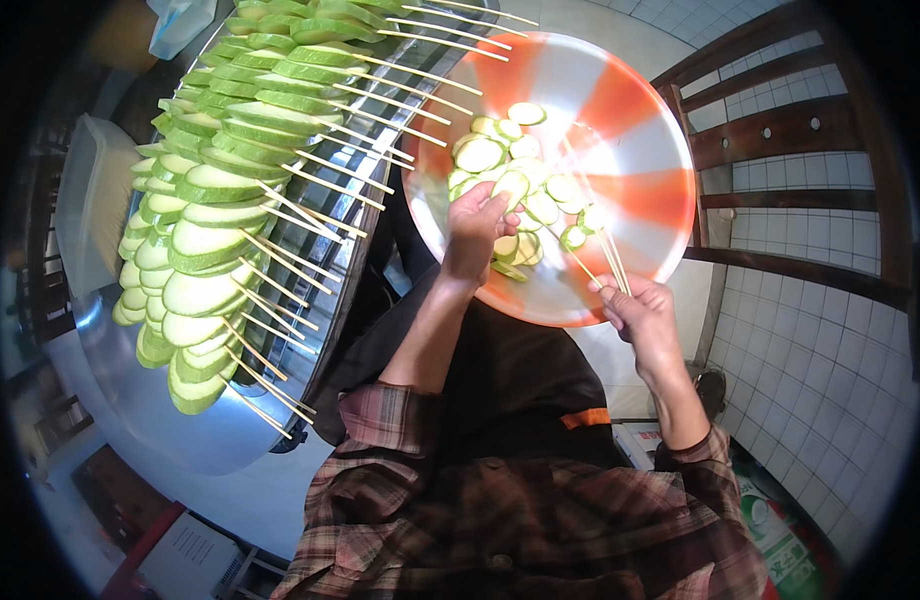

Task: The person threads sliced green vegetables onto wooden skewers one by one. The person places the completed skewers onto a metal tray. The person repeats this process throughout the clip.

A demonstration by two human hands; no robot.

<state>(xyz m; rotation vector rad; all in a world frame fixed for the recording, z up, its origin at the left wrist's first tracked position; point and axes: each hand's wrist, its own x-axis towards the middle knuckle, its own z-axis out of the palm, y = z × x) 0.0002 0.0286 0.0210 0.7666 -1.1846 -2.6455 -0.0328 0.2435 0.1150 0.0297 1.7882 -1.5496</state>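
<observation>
Over an orange-and-white striped basin [655, 180], my left hand [479, 225] pinches a green-rimmed zucchini slice [511, 187] between thumb and fingers. My right hand [636, 300] grips several thin wooden skewers [614, 259] at the basin's near right rim. One skewer [572, 255] points apart from the others, towards the slice; whether its tip touches the slice is not clear in the glare. Loose zucchini slices [479, 155] lie in the basin around my left hand. A few small slices [574, 237] sit close to the skewers.
To the left, a metal tray [332, 277] holds rows of skewered zucchini slices [205, 292], their sticks jutting towards me. A dark wooden chair [790, 135] stands right of the basin. Behind the tray is a translucent plastic container [96, 195]. Printed packaging [779, 540] lies at lower right.
</observation>
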